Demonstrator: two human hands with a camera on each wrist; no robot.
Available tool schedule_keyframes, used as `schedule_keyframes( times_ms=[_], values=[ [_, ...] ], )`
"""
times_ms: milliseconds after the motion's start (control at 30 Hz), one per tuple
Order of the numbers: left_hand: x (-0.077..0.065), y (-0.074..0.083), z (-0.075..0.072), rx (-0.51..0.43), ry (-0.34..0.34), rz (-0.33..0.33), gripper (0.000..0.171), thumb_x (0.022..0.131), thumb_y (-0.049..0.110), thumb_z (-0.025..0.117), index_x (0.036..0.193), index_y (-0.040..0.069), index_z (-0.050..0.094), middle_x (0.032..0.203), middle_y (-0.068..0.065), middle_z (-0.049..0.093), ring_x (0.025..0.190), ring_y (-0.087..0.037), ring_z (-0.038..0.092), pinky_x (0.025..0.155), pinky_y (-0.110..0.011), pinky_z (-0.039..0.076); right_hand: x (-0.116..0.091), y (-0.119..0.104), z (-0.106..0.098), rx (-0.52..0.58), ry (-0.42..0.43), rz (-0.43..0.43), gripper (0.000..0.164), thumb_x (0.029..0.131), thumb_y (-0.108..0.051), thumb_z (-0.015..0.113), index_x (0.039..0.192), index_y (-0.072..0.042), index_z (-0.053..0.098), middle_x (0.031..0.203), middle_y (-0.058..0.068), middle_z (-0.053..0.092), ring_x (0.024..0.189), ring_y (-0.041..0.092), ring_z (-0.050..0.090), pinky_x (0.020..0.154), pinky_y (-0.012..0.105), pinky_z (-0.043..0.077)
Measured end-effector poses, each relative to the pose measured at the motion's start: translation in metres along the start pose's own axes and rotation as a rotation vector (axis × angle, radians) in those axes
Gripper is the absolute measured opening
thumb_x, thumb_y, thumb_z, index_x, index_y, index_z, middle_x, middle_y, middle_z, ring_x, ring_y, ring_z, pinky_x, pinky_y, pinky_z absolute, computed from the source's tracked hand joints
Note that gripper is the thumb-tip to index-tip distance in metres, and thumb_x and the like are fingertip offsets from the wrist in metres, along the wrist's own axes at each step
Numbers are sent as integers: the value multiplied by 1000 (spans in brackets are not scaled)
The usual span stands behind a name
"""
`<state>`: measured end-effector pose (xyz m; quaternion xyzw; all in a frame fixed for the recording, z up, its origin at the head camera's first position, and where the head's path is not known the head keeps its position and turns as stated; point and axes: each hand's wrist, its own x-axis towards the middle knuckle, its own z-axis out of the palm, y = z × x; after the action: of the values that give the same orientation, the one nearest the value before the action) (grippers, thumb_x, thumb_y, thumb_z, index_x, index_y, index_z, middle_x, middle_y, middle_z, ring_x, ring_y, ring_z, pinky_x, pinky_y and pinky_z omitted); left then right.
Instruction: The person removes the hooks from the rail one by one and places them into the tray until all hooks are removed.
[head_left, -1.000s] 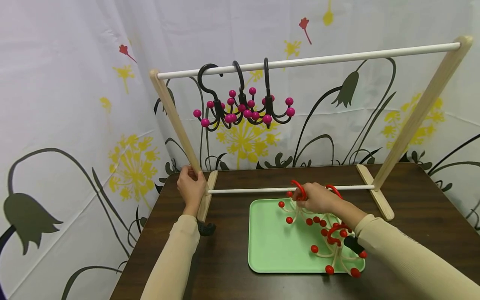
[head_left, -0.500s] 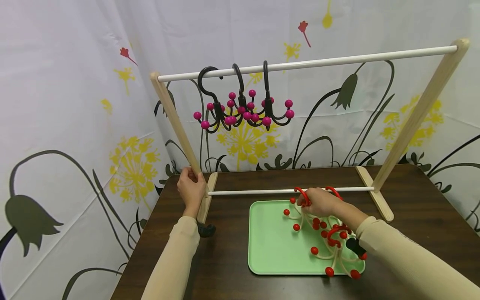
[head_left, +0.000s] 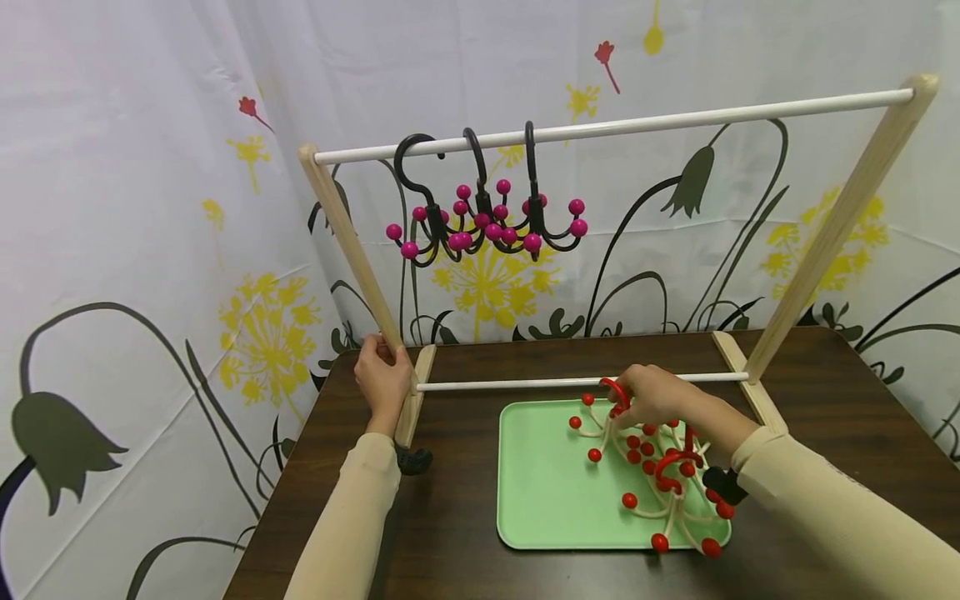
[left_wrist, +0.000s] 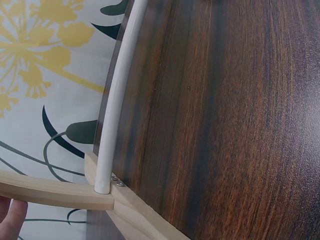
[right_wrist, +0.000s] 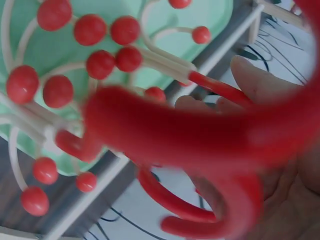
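Observation:
At the lower left of the rack, my left hand grips the wooden post; a fingertip shows against it in the left wrist view. My right hand is over the light green tray, beside the red hook of a cream multi-arm hanger with red ball tips. In the right wrist view, its fingers lie spread on either side of the red hook. A second red-hooked hanger lies at the tray's front right; a third is partly hidden under my right wrist.
Several black hangers, among them one with magenta balls, hang from the rack's white top rail. A lower white bar runs behind the tray. The right post stands on a wooden foot. Patterned cloth hangs behind the dark wood table.
My right hand lowered the red-hooked hanger onto the tray, then shifted right from its hook. Another hanger's hook, earlier above my wrist, now shows below it. My left hand has stayed put.

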<state>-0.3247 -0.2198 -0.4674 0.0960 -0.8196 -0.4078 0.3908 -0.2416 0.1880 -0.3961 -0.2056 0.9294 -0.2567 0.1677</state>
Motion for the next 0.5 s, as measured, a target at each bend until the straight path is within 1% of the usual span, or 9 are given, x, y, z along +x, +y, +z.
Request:
schedule_keyframes(
  times_ms=[100,167,233,300,367,500],
  values=[
    [0,-1,0,-3,-2,1,15,81,6,70,93,0,62,83,-16,66,78,-34,62,75,-51,43,-4,-6,-9,-11,-1,11,39,80,-18,81,109,5,69,87,6,68,73,18,59,67,37,50],
    [0,-2,0,-4,-4,2,15,81,6,70,93,1,63,83,-16,66,78,-33,62,75,-51,44,-7,-10,-16,-17,8,8,44,81,-19,80,114,6,67,97,9,70,83,22,64,73,40,52],
    [0,-3,0,-4,-5,1,15,81,6,70,93,1,63,83,-16,66,78,-33,62,75,-51,44,-9,-14,-24,-22,20,-1,41,83,-21,78,114,5,69,102,12,70,91,26,65,77,43,52],
    [0,-4,0,-4,-6,3,15,82,7,70,93,1,63,84,-16,66,78,-33,62,75,-51,44,-12,-20,-34,-23,46,-20,40,85,-21,76,114,4,69,107,14,70,97,30,65,79,45,52],
    [0,-4,0,-4,-8,4,15,82,7,70,93,2,63,84,-15,66,78,-33,62,75,-51,44,-15,-27,-44,-19,85,-53,37,87,-22,74,113,4,69,107,14,70,98,30,66,81,45,52],
    [0,-3,-1,-10,-16,5,15,82,8,70,94,1,63,85,-15,66,78,-33,62,75,-50,45,-21,-44,-69,27,154,-129,30,90,-21,71,111,1,70,101,7,72,92,23,67,79,42,53]
  ],
)
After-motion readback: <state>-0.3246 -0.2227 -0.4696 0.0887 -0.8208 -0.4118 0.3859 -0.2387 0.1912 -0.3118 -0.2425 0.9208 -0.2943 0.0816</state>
